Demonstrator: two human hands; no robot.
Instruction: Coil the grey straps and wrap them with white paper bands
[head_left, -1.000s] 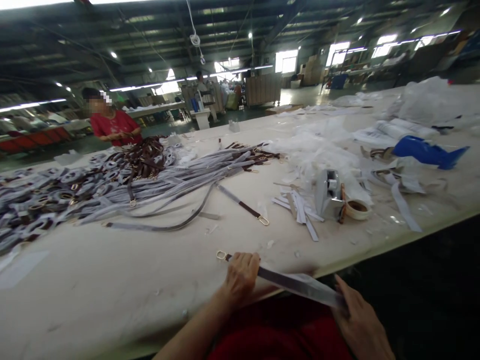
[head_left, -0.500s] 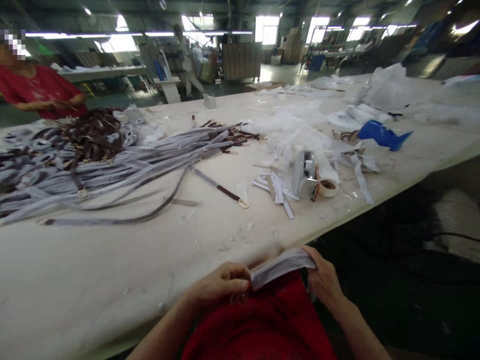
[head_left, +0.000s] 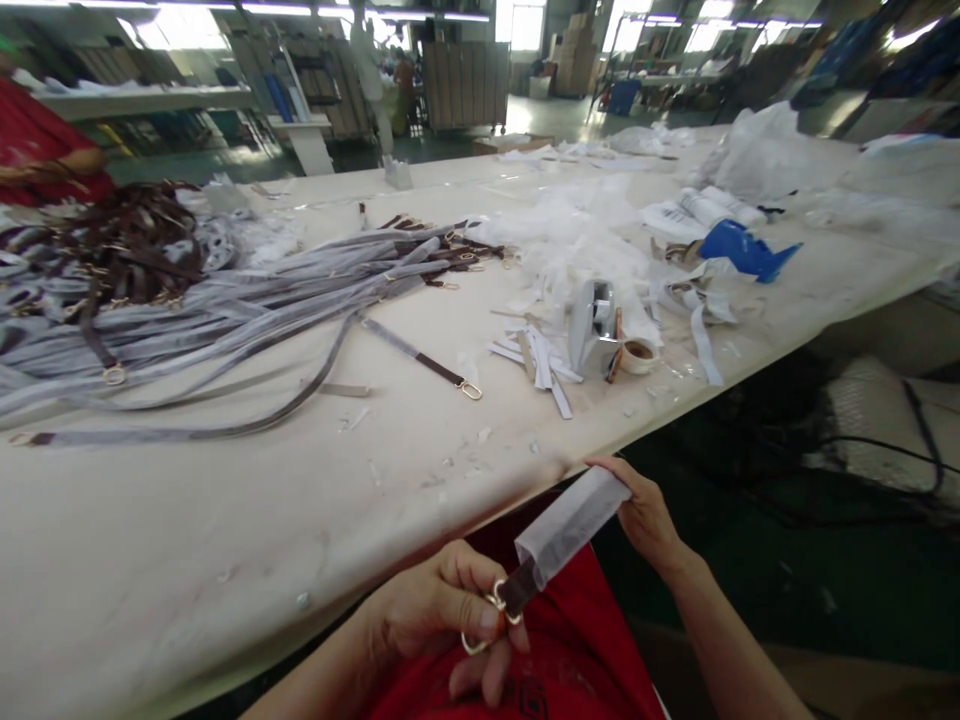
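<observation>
A dark brown strap (head_left: 519, 588) with a gold clasp (head_left: 474, 640) at its end is pinched in my left hand (head_left: 442, 610), by the metal fitting. Thin whitish wrapping (head_left: 574, 522) covers the strap beyond its bare brown end. My right hand (head_left: 649, 515) grips the far part of that wrapped strap, thumb on top; where the strap continues past this hand is hidden. Both hands are at the table's front edge, over a red garment. On the table ahead lies another half-wrapped strap (head_left: 420, 358) with a gold clasp.
Many wrapped straps (head_left: 285, 310) are heaped at the left. A tape dispenser (head_left: 592, 330), a tape roll (head_left: 639, 356) and white paper strips (head_left: 547, 368) stand mid-table. Blue plastic (head_left: 746, 250) and crumpled clear film (head_left: 772, 150) lie right. A person in red (head_left: 45, 150) is across the table.
My left hand has turned and come lower, showing the gold clasp and the strap's brown end. The strap is now tilted more steeply between my hands. The view has shifted right and down.
</observation>
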